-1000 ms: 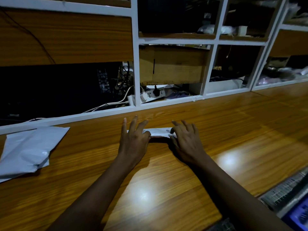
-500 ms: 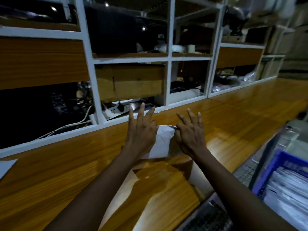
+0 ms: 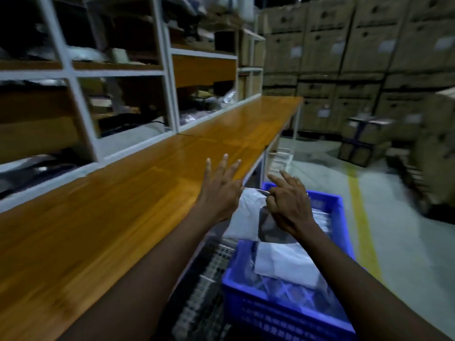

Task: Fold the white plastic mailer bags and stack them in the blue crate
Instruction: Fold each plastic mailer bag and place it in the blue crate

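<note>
The head view is smeared by motion. Both arms reach forward through the lower middle of the frame. The left hand [image 3: 220, 193] has its fingers [image 3: 224, 166] straight and fanned wide, with the palm side against the left edge of a folded mailer bag [image 3: 246, 215]; its thumb is hidden. The right hand [image 3: 289, 207] has two fingers stretched out and the others curled in at the bag's upper right corner. It seems to pinch that corner, though the blur makes this uncertain.

The bag hangs between the two hands, off the counter [image 3: 110, 217] and just past its right edge. It is over the left side of the blue crate [image 3: 283, 318], which fills the lower right of the frame. Inside the crate lie white stacked bags [image 3: 285, 264], one folded bag plainly on top and more pale layers toward the far end.

White-framed shelving [image 3: 170, 94] runs along the upper left behind the counter. Cardboard boxes [image 3: 357, 57] are piled in the upper right. A wire rack [image 3: 206, 279] sits just left of the crate.

As for progress, the crate already holds a fair number of bags. The bag in hand looks folded and is not yet laid down, so what is left for it is lowering it flat onto the pile and letting go. How many bags remain to be folded cannot be told from here.
</note>
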Motion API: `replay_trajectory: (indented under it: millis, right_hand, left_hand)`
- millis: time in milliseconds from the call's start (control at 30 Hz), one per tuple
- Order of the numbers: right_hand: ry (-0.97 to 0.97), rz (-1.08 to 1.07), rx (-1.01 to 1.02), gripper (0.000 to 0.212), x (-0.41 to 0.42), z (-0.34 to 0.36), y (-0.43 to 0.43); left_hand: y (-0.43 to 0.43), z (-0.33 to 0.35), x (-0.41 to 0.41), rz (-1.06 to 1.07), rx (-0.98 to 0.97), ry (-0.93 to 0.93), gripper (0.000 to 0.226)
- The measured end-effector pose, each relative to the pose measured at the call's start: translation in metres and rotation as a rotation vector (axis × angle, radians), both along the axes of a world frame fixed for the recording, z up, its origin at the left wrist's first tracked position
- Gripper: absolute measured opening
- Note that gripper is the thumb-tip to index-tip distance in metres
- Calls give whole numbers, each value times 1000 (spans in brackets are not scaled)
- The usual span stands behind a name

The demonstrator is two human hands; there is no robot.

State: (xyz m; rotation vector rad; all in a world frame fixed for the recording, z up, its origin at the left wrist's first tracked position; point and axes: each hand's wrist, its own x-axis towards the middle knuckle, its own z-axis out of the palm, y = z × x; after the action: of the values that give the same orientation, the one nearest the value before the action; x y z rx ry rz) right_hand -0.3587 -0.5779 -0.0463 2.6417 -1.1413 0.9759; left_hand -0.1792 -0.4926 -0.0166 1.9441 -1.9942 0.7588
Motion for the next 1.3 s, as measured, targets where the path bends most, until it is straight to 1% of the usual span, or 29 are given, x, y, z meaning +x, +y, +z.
replay_trajectory:
  millis: [100, 200, 300, 400, 467, 567, 600, 633, 700, 767, 833, 900, 1000, 1033, 1067, 1167, 1200, 1233, 1300]
  right_hand:
    - [-3, -78, 27, 49, -48, -27, -26]
    - [42, -141, 97, 57, -79, -57, -49]
    - [122, -159, 167, 67, -91, -84, -63]
    - [240, -153, 302, 77, -96, -118, -77]
    - [357, -184, 372, 69, -97, -140, -85]
    - [479, -236, 457, 45, -94, -164, -92]
    - [488, -250, 476, 40, -92, -172, -92]
    - [482, -267, 491, 44, -92, -180, -92]
    - [505, -293, 524, 69, -91, -195, -92]
    - [582, -300, 556, 96, -89, -207, -93]
    - [614, -316, 561, 110, -88, -218, -94]
    - [613, -336, 559, 113, -86, -228, -95]
    - [565, -348, 523, 100, -81, -236, -97]
    - [549, -356, 519, 97, -80, -237, -97]
    - [544, -363, 525, 99, -80, -237, -98]
    - [576, -381, 583, 115, -79, -235, -100]
    - [579, -385, 605, 120, -78, -234, -100]
    - [581, -388, 622, 126, -78, -234, -100]
    - [608, -395, 640, 137, -79, -234, -101]
  left_hand:
    - [-40, -20, -44, -93, 61, 16, 29]
    - [-71, -45, -71, -93, 202, 31, 32]
    - [-96, -72, -81, -89, 359, 49, 30]
    - [-118, -113, -84, -94, 495, 83, 29]
    - [-129, -146, -84, -92, 552, 114, 28]
    - [-139, -185, -85, -83, 598, 147, 27]
    - [-142, -196, -87, -89, 607, 151, 28]
    - [-144, -205, -89, -96, 606, 151, 28]
    - [-146, -221, -91, -104, 588, 164, 29]
    - [-148, -235, -90, -104, 552, 204, 28]
    - [-148, -245, -87, -111, 536, 246, 27]
    - [-149, -249, -86, -126, 539, 283, 26]
    - [-151, -251, -82, -178, 464, 307, 22]
    - [-153, -251, -80, -200, 454, 298, 24]
    - [-154, -251, -77, -208, 477, 267, 35]
    - [-158, -253, -69, -180, 614, 47, 94]
    - [-158, -255, -67, -163, 647, -6, 110]
    - [-158, -258, -66, -147, 673, -33, 122]
    - [-159, -264, -65, -122, 704, -63, 135]
